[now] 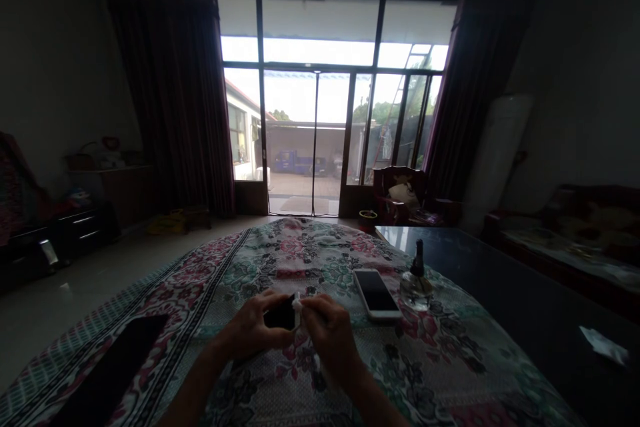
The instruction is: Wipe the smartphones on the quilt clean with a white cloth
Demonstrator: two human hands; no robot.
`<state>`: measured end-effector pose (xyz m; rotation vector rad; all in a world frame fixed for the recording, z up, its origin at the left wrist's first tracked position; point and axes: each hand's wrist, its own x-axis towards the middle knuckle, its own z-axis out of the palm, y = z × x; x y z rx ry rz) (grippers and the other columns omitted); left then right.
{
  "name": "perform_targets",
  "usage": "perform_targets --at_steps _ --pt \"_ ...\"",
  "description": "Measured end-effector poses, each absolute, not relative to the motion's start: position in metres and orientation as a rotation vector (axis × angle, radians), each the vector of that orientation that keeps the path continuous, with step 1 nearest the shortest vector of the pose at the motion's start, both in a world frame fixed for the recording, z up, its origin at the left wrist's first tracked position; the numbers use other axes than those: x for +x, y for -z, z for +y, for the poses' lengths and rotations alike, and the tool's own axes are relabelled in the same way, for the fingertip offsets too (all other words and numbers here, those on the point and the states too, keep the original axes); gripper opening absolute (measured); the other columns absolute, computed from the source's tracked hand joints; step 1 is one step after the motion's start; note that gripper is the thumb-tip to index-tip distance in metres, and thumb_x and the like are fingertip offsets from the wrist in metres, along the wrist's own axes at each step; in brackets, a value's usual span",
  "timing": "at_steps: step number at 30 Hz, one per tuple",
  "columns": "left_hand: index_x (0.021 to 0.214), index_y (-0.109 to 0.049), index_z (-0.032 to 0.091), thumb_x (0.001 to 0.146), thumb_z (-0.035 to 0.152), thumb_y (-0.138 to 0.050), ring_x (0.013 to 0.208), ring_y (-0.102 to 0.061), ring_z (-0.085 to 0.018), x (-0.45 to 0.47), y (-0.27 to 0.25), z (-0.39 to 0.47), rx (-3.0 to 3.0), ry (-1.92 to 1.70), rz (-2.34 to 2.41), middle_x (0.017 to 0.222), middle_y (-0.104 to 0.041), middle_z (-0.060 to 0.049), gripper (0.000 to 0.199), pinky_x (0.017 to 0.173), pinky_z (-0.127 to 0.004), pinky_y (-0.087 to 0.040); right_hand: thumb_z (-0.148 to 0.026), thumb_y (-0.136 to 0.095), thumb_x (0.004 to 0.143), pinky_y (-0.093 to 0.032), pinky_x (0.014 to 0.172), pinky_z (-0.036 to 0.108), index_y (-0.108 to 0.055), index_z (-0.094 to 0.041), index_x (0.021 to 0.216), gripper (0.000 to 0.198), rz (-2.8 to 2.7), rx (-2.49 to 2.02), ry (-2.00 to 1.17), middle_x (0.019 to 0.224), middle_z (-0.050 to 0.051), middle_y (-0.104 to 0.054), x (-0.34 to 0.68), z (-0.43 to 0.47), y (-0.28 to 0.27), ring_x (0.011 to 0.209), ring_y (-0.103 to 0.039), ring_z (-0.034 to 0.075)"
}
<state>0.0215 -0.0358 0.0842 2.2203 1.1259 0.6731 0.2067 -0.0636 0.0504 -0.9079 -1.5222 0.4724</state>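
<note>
My left hand grips a smartphone by its sides, thumb below and fingers above, with its dark screen partly showing. My right hand pinches a small crumpled white wad, tissue or cotton, against the phone's right end. Both hands are just above the flowered tablecloth. Right of them lies a white phone with a black screen, face up. Beyond it stands a clear glass bottle with a dark narrow top.
A long black flat object lies on the cloth at the left. To the right is a dark glossy tabletop with a crumpled white packet or paper. A wooden chair stands near the glass doors.
</note>
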Motion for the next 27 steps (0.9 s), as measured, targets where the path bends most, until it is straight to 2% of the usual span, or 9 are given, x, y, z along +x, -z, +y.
perform_targets --at_steps 7,14,22,27 --pt "0.118 -0.066 0.025 0.056 0.043 -0.079 0.102 -0.059 -0.029 0.041 -0.076 -0.044 2.29 -0.629 1.179 0.113 -0.067 -0.005 0.066 0.086 -0.035 -0.047 -0.023 -0.056 0.082 -0.05 0.066 0.027 -0.075 -0.018 0.083 0.02 -1.447 -1.053 -0.472 0.078 0.006 -0.069 0.226 -0.05 -0.039 0.074 -0.064 0.019" --pt "0.103 -0.07 0.02 0.067 0.039 -0.071 0.083 -0.06 -0.019 0.025 -0.083 -0.036 2.266 -0.68 1.239 0.095 -0.066 -0.001 0.041 0.075 -0.027 -0.046 -0.022 -0.057 0.083 -0.049 0.066 0.026 -0.075 -0.017 0.084 0.019 -1.517 -0.935 -0.448 0.075 0.006 -0.067 0.205 -0.063 -0.044 0.071 -0.063 0.017" --pt "0.104 -0.068 0.02 0.066 0.041 -0.072 0.084 -0.06 -0.02 0.027 -0.076 -0.034 2.298 -0.69 1.236 0.094 -0.063 -0.002 0.044 0.075 -0.028 -0.046 -0.021 -0.056 0.082 -0.048 0.065 0.025 -0.075 -0.018 0.082 0.019 -1.5 -0.961 -0.467 0.075 0.005 -0.067 0.207 -0.06 -0.041 0.07 -0.063 0.016" --pt "0.107 -0.068 0.021 0.059 0.049 -0.077 0.086 -0.059 -0.022 0.046 -0.069 -0.041 2.374 -0.651 1.214 0.098 -0.064 -0.004 0.056 0.075 -0.03 -0.046 -0.024 -0.057 0.081 -0.05 0.064 0.026 -0.076 -0.019 0.081 0.019 -1.452 -1.039 -0.481 0.077 0.006 -0.07 0.225 -0.052 -0.037 0.074 -0.064 0.019"
